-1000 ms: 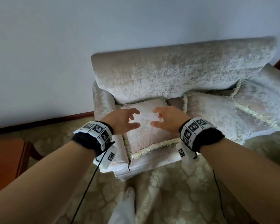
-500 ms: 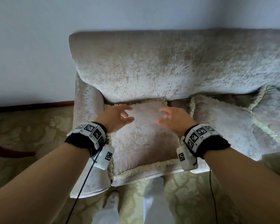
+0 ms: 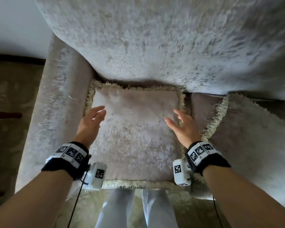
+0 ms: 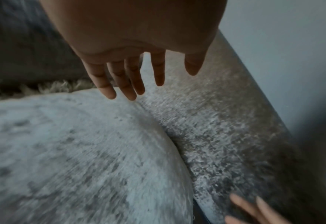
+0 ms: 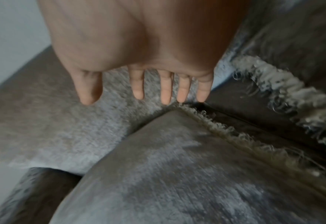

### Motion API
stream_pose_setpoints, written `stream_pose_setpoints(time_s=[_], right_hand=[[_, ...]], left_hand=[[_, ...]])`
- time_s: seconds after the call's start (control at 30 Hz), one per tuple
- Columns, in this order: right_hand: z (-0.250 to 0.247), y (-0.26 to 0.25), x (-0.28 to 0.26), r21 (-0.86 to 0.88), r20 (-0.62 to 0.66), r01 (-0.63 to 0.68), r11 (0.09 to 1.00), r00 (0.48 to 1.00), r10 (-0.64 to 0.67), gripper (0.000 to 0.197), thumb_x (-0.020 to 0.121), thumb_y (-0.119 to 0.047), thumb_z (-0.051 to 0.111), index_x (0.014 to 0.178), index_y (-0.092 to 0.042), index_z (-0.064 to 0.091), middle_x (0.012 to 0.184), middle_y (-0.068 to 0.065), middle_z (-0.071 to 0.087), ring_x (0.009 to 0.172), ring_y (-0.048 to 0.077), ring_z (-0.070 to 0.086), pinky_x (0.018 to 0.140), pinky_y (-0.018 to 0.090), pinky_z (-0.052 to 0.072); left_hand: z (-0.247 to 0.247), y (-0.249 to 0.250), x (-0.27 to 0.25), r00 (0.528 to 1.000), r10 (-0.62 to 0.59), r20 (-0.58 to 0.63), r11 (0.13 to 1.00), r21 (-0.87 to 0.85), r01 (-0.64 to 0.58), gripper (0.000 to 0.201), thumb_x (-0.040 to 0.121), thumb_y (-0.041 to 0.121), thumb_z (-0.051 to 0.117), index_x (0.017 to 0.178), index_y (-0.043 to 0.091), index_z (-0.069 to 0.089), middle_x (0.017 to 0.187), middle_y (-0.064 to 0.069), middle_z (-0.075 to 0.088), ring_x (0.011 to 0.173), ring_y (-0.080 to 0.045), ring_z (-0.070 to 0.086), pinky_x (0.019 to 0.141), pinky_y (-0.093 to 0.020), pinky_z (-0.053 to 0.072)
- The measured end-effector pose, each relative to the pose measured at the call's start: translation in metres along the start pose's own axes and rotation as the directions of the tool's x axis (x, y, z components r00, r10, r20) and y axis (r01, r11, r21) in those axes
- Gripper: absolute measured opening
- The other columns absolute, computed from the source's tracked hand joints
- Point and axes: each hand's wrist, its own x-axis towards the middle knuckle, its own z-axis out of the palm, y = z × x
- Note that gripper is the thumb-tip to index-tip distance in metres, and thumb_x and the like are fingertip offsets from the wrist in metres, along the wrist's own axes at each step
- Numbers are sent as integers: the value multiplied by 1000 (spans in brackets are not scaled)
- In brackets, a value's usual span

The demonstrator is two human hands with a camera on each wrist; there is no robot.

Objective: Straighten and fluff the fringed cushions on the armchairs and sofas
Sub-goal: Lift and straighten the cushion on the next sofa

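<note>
A pale pinkish square cushion (image 3: pixel 135 134) with a cream fringe lies flat on the left end of the sofa seat, its far edge against the backrest (image 3: pixel 155 43). My left hand (image 3: pixel 90 122) hovers open over the cushion's left side with fingers straight. My right hand (image 3: pixel 183 127) hovers open over its right side, near the fringe. Neither hand holds anything. In the left wrist view the left hand's fingers (image 4: pixel 131 80) point at the seam between the cushion (image 4: pixel 71 151) and the armrest. In the right wrist view the spread fingers (image 5: pixel 165 91) hang above the cushion's far right corner (image 5: pixel 177 151).
A second fringed cushion (image 3: pixel 247 140) lies tilted to the right on the same sofa. The sofa's left armrest (image 3: pixel 56 109) borders the first cushion. My legs in pale trousers (image 3: pixel 135 211) stand at the sofa's front edge on a patterned carpet (image 3: pixel 10 104).
I have come closer to the sofa and lean over it. Both hands have spread apart from the cushion's middle toward its left and right sides, with fingers straighter.
</note>
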Motion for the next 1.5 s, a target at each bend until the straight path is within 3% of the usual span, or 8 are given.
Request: stream_pose_setpoints(time_s=[0.23,0.67,0.87,1.07,1.17,1.27,1.33,1.5], right_hand=[[42,38,50,164,10,-131,978,991,131,78,84,-72,58,152,-44,32,163,4,21,147,24,31,110,37,28],[96,73,85,119,-104,-233,965,964,245,98,63,-99,39,147,-66,1,167,13,5,148,42,28,108,59,41],[94,71,85,241,-127,-113,964,981,147,85,91,-62,56,160,-38,12,162,3,32,115,-2,46,74,-3,34],[77,45,63,289,-188,-43,956,977,100,90,78,-80,56,154,-51,19,160,-2,37,143,19,38,111,28,36],[56,23,52,284,-276,14,959,959,67,86,84,-67,62,156,-46,21,163,4,30,139,16,37,95,-1,30],[30,-2,47,250,-390,118,961,921,-11,94,76,-75,56,157,-44,20,163,10,27,144,19,33,102,8,26],[13,-17,50,249,-464,231,941,881,-93,99,74,-79,54,158,-41,18,166,9,22,146,13,24,102,-2,20],[-22,-47,71,145,-633,477,867,718,-289,92,88,-53,57,157,-4,21,165,21,18,154,30,17,125,29,20]], left_hand=[[18,-46,53,989,-78,-129,991,-118,63,51,85,60,58,126,33,68,127,6,69,122,-13,63,109,-45,46],[21,-98,105,981,-113,-158,976,170,140,92,58,86,72,135,80,21,157,-5,40,137,-31,48,113,-54,40],[32,-92,101,987,-64,-147,982,169,88,92,71,77,69,146,68,16,163,12,33,146,-21,38,119,-47,31],[20,-66,82,987,0,-158,995,98,15,98,57,81,77,135,81,19,142,10,59,126,-23,60,106,-51,48],[14,-41,63,972,108,-210,993,78,-94,95,70,65,78,144,72,18,107,28,65,88,9,60,94,-27,49],[8,-9,48,938,269,-219,962,17,-272,104,71,67,77,154,57,15,131,-14,67,67,-16,63,72,-34,57],[5,9,47,898,391,-202,911,-51,-408,105,81,49,79,162,34,13,116,6,73,58,-3,56,59,-25,51],[8,50,64,730,654,-196,738,-46,-673,104,91,24,70,157,-8,-4,167,-18,16,154,-18,25,124,-38,25]])
